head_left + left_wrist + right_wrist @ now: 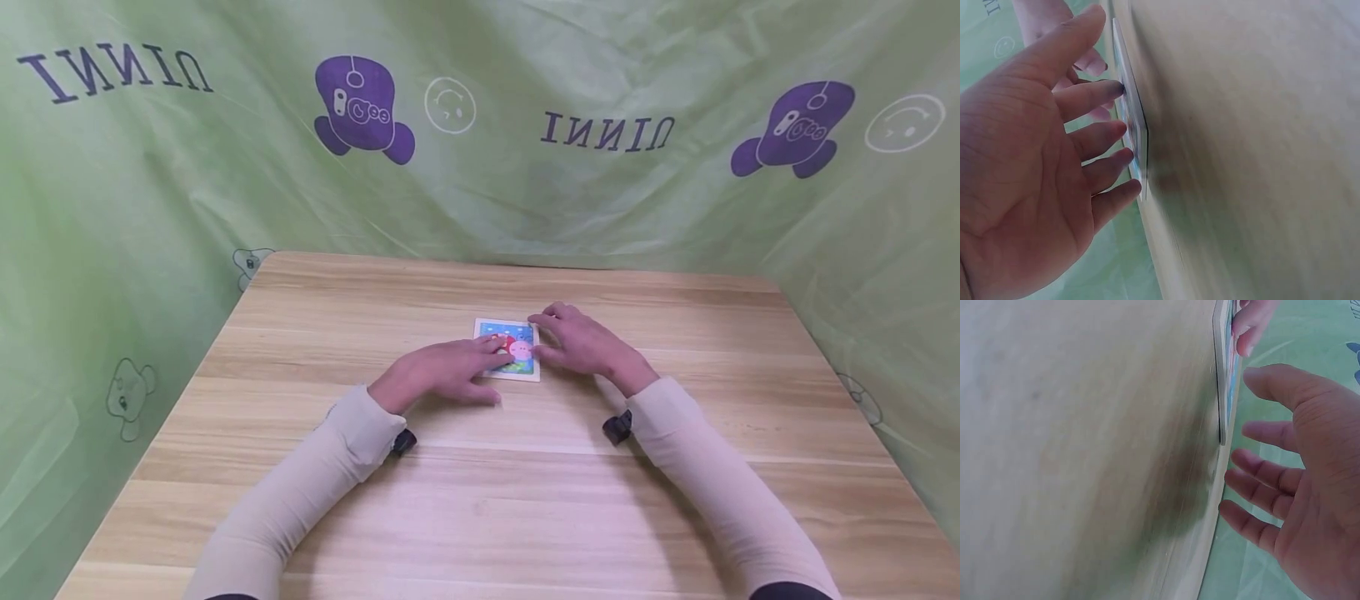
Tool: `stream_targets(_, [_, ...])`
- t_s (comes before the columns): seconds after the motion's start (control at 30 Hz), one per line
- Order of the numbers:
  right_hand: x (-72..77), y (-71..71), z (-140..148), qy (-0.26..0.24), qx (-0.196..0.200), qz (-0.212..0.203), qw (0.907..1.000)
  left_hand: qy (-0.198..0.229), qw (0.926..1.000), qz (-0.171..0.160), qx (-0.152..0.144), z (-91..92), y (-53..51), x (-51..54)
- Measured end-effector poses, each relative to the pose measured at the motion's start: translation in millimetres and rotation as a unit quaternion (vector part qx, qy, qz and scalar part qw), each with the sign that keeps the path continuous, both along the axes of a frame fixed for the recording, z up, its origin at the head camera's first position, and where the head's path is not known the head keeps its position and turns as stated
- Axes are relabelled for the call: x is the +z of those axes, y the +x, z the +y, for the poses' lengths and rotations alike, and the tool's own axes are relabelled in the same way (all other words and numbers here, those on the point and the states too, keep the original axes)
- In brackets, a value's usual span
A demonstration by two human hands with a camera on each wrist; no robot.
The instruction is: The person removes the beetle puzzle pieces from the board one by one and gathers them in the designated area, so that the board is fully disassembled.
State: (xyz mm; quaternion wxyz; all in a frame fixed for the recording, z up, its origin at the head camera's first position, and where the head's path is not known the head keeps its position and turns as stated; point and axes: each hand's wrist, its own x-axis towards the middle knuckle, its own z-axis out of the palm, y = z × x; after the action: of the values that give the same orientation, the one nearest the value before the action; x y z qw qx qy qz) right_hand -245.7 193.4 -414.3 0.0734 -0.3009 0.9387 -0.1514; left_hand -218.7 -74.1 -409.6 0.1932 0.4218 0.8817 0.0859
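A small square picture board (531,372) with a white border lies flat on the wooden table, showing a pink cartoon pig in red on blue and green. My left hand (457,369) covers its left part, and in the left wrist view the fingertips (1124,128) rest on its face with the thumb held apart. At the board's right edge is my right hand (581,340), its fingers loosely bent and holding nothing. In the right wrist view those fingers (1260,487) stay off the board's thin pale edge (1220,394). Part of the picture is hidden under the left hand.
The wooden table (480,500) reaches out around both arms. Behind it and at both sides hangs a green curtain (480,192) with purple figures and mirrored lettering. A black wrist camera (617,427) sits under the right cuff, another (403,442) under the left.
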Motion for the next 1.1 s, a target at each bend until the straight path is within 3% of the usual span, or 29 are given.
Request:
stream_targets(0.27, [-1.0, -2.5, -5.8, -0.013, 0.007, -0.010, 0.9998, 0.005, 1.0000, 0.000, 0.005, 5.2, 0.0, -2.7])
stream_targets(0.5, [-0.7, -3.6, -10.2, -0.009, 0.004, -0.025, 0.9996, -0.016, 0.9997, 0.001, 0.021, 8.6, 0.6, -2.5])
stream_targets(1.1, [2.9, -13.2, -15.1, -0.005, -0.002, -0.062, 0.9980, -0.009, 0.9998, 0.011, 0.013, 8.1, -4.7, -3.2])
